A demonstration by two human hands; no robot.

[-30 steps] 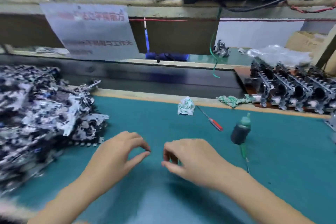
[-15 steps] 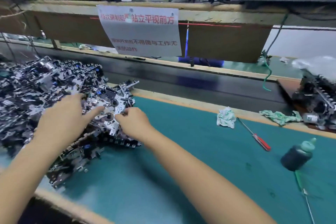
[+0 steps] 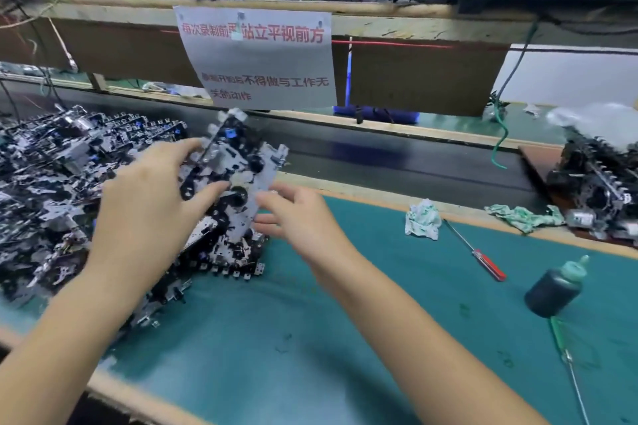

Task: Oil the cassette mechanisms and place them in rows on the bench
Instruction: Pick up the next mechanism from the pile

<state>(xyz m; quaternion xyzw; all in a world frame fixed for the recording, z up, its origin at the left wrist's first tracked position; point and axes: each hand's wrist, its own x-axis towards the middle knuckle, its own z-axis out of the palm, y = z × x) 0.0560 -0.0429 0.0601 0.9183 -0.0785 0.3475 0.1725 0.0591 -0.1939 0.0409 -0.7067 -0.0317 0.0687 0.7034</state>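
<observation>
A big heap of metal cassette mechanisms (image 3: 58,183) covers the left of the green bench mat (image 3: 397,321). My left hand (image 3: 148,207) grips one cassette mechanism (image 3: 238,169) and holds it tilted up above the heap's right edge. My right hand (image 3: 300,221) is just below and right of that mechanism, fingers straight, fingertips at its lower edge. A dark oil bottle (image 3: 556,290) with a green cap and a long needle lies on the mat at the right. Rows of finished mechanisms (image 3: 600,183) stand at the far right.
A red-handled screwdriver (image 3: 483,259) and a crumpled rag (image 3: 423,219) lie mid-mat; another green rag (image 3: 524,216) lies near the rows. A black conveyor belt (image 3: 397,155) runs behind the bench. A paper notice (image 3: 259,59) hangs from the shelf above.
Both hands moved from the middle of the mat to the heap; the left hand has lifted one mechanism out of it. The view swung left.
</observation>
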